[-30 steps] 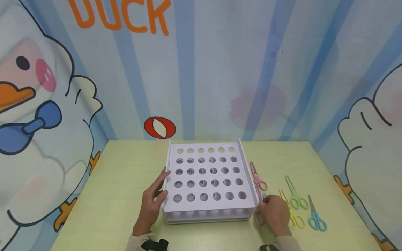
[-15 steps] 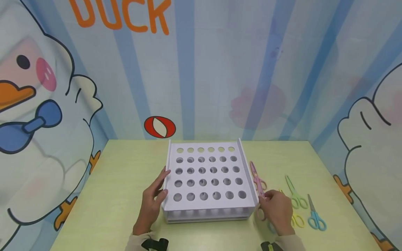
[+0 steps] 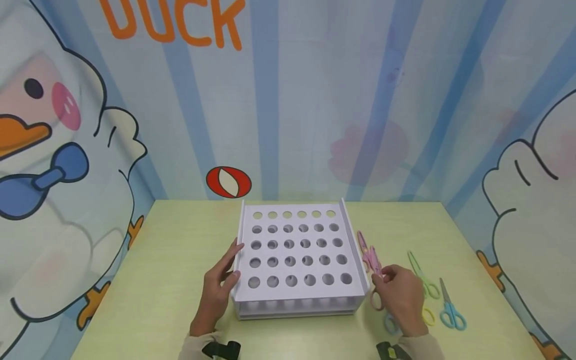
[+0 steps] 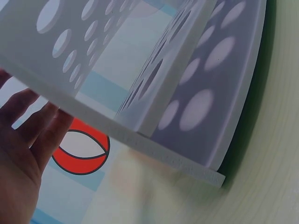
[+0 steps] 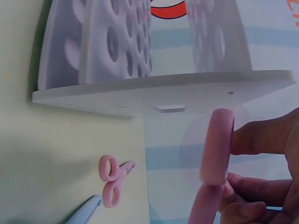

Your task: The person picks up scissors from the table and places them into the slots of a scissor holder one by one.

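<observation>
A white rack point(image 3: 292, 252) with rows of round holes stands mid-table. My left hand point(image 3: 216, 290) rests against its left side; in the left wrist view, the fingers of my left hand point(image 4: 28, 135) lie along the side panel point(image 4: 112, 128). My right hand point(image 3: 400, 297) pinches pink scissors point(image 3: 375, 260) just off the rack's right side, blades pointing away from me. The right wrist view shows the held scissors' pink handle point(image 5: 217, 149) close up, with my thumb and fingers at it. A second pair of pink scissors point(image 3: 361, 241) lies behind, partly covered.
Right of my right hand lie green scissors point(image 3: 422, 277), blue scissors point(image 3: 452, 312) and yellow scissors point(image 3: 428, 316), the yellow mostly hidden by the hand. A blue handle ring point(image 3: 390, 324) shows beneath it. A printed cloth backdrop point(image 3: 306, 100) rises behind the table.
My right hand has moved slightly right and away from me, carrying the pink scissors along. A blue handle ring has come into sight under it. My left hand and the rack have stayed put.
</observation>
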Demonstrator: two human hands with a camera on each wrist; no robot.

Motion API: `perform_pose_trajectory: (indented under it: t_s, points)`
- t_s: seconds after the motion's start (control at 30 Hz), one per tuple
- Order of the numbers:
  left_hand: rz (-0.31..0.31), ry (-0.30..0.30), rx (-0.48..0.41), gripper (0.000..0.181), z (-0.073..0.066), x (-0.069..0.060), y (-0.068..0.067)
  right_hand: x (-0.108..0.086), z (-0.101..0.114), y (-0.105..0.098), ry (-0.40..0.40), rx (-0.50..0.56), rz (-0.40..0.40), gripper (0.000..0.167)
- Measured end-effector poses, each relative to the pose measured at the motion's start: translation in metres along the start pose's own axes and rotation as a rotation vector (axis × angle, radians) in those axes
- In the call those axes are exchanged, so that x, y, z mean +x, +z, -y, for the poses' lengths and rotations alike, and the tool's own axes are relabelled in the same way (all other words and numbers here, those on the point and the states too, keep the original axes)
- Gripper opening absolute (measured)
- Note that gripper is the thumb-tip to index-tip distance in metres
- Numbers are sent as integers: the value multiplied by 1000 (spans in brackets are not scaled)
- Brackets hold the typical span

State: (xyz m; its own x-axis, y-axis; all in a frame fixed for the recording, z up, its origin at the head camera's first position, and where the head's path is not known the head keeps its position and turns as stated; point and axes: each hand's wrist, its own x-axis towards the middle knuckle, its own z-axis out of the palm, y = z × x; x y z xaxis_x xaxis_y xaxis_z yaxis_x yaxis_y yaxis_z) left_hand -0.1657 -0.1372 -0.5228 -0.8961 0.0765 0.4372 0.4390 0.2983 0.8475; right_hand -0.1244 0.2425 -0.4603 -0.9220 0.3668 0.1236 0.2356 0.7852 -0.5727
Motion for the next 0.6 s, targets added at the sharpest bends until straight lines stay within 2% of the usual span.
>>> perform_pose_trajectory:
  t_s: [0.23, 0.6]
  points:
    - [-10, 3, 8, 58, -1, 0, -1, -2, 11, -9, 1, 20, 4, 28]
    - [-12, -16, 11, 58, -2, 0, 0, -3, 16, -14, 7, 64, -46, 26]
